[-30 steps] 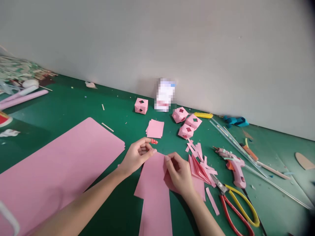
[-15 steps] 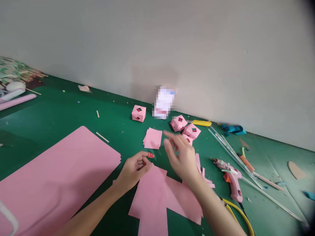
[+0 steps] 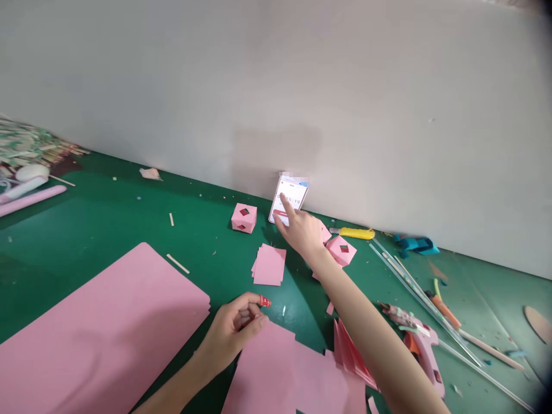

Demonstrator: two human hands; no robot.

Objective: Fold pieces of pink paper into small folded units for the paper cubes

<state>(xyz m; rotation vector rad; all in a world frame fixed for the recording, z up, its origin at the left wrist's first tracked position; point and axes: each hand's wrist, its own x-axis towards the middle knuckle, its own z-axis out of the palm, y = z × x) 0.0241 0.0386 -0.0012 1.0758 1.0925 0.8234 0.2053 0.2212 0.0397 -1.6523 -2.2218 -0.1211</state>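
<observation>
My right hand [image 3: 303, 231] reaches to the phone [image 3: 297, 192], which leans against the wall and shows large digits. Its index finger and thumb are extended and apart over the screen; touch cannot be told. My left hand [image 3: 235, 328] hovers or rests at the top corner of the pink paper sheets [image 3: 267, 368]. Its fingers curl loosely, with a gap between index finger and thumb, and nothing visible is held. A red wrap [image 3: 264, 301] covers its index fingertip. Between the hands and the phone lies a small stack of pink paper squares [image 3: 270, 265].
A pink folded paper box [image 3: 244, 218] stands left of the phone; another box [image 3: 341, 251] sits partly behind my right arm. A large pink sheet stack [image 3: 129, 322] covers the left. Rightward lie a yellow cutter [image 3: 356, 233], glue sticks [image 3: 425, 299] and a glue gun [image 3: 425, 345].
My right hand has moved forward and up from above the pink papers to the phone screen, its index finger now straight. My left hand keeps its place by the sheets. The view has tilted upward.
</observation>
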